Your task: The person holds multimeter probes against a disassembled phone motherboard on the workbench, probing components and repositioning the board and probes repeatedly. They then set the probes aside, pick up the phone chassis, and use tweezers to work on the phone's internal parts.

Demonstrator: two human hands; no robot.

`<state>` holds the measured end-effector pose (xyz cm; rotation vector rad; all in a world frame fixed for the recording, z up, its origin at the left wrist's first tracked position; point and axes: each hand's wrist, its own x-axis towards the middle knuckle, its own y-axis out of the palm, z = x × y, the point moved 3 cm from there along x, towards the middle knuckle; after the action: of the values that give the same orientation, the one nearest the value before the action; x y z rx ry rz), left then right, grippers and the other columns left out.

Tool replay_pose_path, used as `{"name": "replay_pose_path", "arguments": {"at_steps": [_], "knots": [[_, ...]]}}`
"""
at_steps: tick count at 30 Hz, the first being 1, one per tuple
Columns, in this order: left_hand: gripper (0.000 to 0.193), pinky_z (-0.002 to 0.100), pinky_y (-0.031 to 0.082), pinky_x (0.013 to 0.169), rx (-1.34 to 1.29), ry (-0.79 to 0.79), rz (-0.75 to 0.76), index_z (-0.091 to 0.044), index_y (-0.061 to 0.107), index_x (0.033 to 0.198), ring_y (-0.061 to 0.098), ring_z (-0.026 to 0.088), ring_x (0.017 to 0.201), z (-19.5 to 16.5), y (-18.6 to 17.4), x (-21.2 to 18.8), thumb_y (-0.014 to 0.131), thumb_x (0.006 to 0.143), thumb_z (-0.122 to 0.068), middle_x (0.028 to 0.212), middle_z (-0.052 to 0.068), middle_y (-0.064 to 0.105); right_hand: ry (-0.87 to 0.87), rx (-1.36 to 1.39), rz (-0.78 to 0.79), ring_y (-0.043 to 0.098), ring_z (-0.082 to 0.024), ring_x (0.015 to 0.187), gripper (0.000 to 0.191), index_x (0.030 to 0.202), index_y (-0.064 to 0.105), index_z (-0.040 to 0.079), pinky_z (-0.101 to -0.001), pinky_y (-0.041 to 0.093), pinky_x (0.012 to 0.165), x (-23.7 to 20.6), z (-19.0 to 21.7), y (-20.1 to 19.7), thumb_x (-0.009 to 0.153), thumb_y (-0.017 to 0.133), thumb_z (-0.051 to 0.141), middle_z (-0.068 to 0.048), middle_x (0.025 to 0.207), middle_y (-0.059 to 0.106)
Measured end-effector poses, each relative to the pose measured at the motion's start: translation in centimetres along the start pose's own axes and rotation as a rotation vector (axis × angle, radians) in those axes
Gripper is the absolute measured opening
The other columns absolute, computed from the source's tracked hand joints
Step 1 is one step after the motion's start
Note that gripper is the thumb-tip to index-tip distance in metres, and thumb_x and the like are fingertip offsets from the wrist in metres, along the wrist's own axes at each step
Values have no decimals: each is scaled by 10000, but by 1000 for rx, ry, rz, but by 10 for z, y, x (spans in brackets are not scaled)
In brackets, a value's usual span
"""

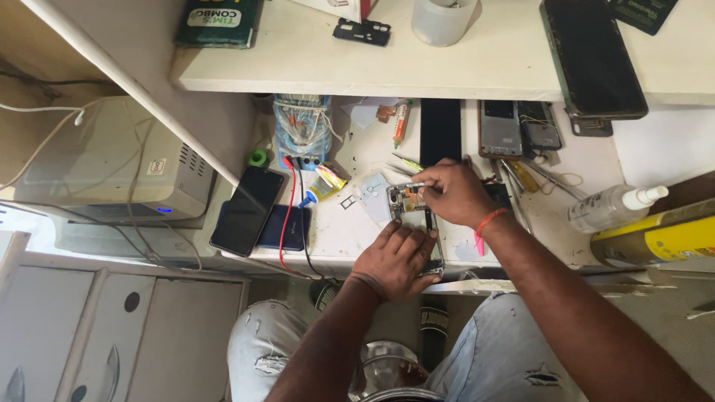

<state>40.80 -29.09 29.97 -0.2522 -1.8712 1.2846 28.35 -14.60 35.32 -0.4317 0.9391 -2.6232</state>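
- The left hand (395,260) lies flat, fingers together, pressing the opened phone (414,216) down at the white bench's (342,231) near edge.
- The right hand (450,192) pinches a thin tool (408,185) over the phone's top end; I'd keep that tip low and steady.
- The edge sits close, and the tweezers (406,165) and spray bottle (612,207) crowd the room to move.

left: two dark phones (249,211), cables | right: spray bottle (612,208) | above: shelf (462,71) (low overhang)
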Motion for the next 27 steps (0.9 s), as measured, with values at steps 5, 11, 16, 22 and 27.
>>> {"name": "replay_pose_path", "arguments": {"at_steps": [5,11,16,22,27], "knots": [[758,522,377,1181,-13,-5,15,-39,588,1437,562,290,1250,2,2,-2,650,902,-572,1295,126,597,-37,-40,-37,718,-171,771,246,1056,779,101,-298,579,714,-6,2,-2,814,805,137,-69,927,697],[744,530,363,1189,-3,-6,34,-45,591,1420,548,301,1273,2,7,-3,637,912,-586,1311,130,590,-340,-66,45,675,-248,1002,343,1029,788,95,-346,551,858,-17,10,-6,691,846,114,-94,1060,671],[757,530,360,1187,-16,-21,36,-38,598,1427,546,309,1269,3,9,-4,638,908,-588,1316,134,583,-298,-127,10,686,-250,995,274,998,801,105,-350,561,852,-15,5,1,726,829,107,-63,1037,691],[738,527,360,1194,-21,-17,40,-50,607,1409,546,318,1274,4,10,-3,640,906,-590,1328,137,580,-346,-167,-57,686,-268,996,215,936,792,103,-369,557,864,-21,0,5,726,837,118,-80,1044,696],[756,524,358,1187,-10,-32,53,-43,606,1412,541,330,1269,2,8,-4,641,897,-595,1330,139,581,-140,-105,-42,706,-254,914,377,1017,760,89,-358,567,816,-7,-2,5,664,874,151,-82,1061,731]]}}
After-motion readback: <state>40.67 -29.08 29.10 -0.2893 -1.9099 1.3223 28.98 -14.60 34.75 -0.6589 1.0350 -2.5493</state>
